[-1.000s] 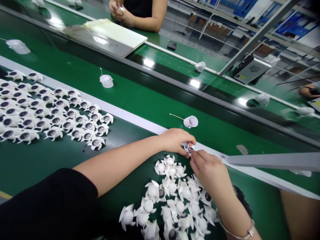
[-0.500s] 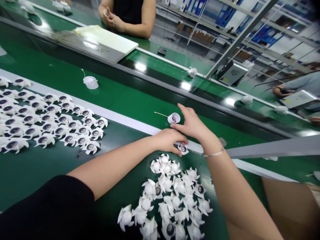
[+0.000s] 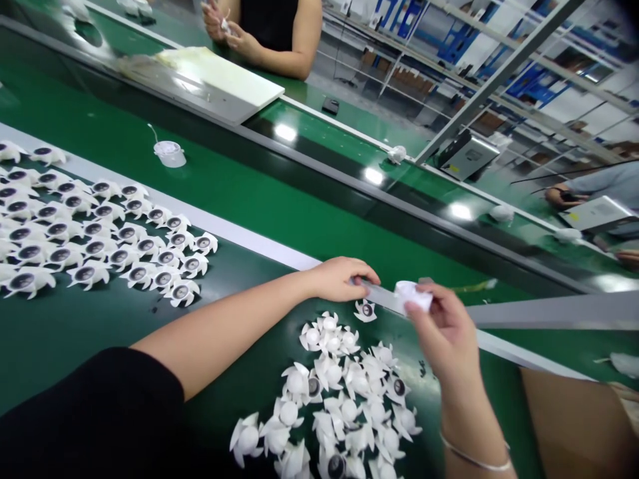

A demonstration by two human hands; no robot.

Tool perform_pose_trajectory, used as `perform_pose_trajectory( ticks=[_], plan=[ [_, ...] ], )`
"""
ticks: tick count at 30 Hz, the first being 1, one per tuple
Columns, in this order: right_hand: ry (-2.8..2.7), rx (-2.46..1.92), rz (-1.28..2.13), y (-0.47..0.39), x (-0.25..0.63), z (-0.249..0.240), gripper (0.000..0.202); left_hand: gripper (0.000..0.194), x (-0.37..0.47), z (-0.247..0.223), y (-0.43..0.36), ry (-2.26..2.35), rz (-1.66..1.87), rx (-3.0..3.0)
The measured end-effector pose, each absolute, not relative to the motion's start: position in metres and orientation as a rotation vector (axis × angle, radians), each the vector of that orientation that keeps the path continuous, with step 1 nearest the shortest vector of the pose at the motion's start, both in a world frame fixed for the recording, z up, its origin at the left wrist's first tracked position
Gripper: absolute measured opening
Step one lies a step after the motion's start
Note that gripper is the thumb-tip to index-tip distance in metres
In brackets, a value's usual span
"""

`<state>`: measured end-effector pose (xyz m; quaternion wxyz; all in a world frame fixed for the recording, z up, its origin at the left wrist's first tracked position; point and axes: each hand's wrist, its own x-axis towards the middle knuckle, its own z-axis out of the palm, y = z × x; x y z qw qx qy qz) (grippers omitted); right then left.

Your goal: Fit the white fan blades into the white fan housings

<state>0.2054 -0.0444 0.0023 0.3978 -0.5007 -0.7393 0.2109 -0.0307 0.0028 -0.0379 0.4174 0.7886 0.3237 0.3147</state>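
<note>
My right hand [image 3: 452, 326] pinches a white round fan housing [image 3: 413, 297] above the metal rail, its fingers wrapped round the far side. My left hand [image 3: 344, 279] rests at the rail with thumb and fingers apart and nothing visible in them. Just below its fingertips a white fan impeller [image 3: 366, 311] lies with its dark hub facing up. Nearer to me is a loose pile of white impellers [image 3: 349, 406], most with their domed side up. Rows of impellers [image 3: 94, 229] with dark hubs up cover the left of the green table.
Another white housing [image 3: 170, 154] with a short wire stands on the green belt [image 3: 259, 199]. A person [image 3: 269, 33] across the line holds a small white part. A white board [image 3: 224, 83] lies opposite. A grey post [image 3: 549, 313] and a cardboard box [image 3: 574, 412] are at right.
My right hand has picked up the housing from the belt and brought it right and toward me. My left hand has let go of the impeller, which now lies on the table.
</note>
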Motion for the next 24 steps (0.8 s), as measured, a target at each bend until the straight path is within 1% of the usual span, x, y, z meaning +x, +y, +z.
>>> perform_pose_trajectory(
  ticks=[2,6,9,14,17,21,24],
  plan=[
    [-1.922,-1.247,0.531,-0.063,0.208,-0.007,0.019,0.025,-0.029,-0.037,0.003,0.854,0.836,1.886],
    [-2.066,-1.200,0.362,-0.079,0.198,-0.012,0.017,0.033,-0.028,-0.035,0.002,0.807,0.813,1.885],
    [-2.168,-1.125,0.315,-0.079,0.194,-0.012,0.015,0.037,-0.028,-0.034,0.000,0.794,0.768,1.973],
    [-2.184,-1.197,0.262,-0.077,0.193,-0.024,0.015,0.033,-0.027,-0.035,0.003,0.786,0.729,2.080],
    [-2.145,-1.238,0.296,-0.074,0.195,-0.029,0.016,0.033,-0.026,-0.032,0.005,0.770,0.680,2.054],
    [-2.085,-1.207,0.447,-0.069,0.200,-0.030,0.016,0.032,-0.021,-0.026,0.003,0.832,0.645,1.997],
    [-2.053,-1.193,0.457,-0.066,0.202,-0.032,0.017,0.029,-0.018,-0.022,0.000,0.866,0.631,2.006]
  ],
)
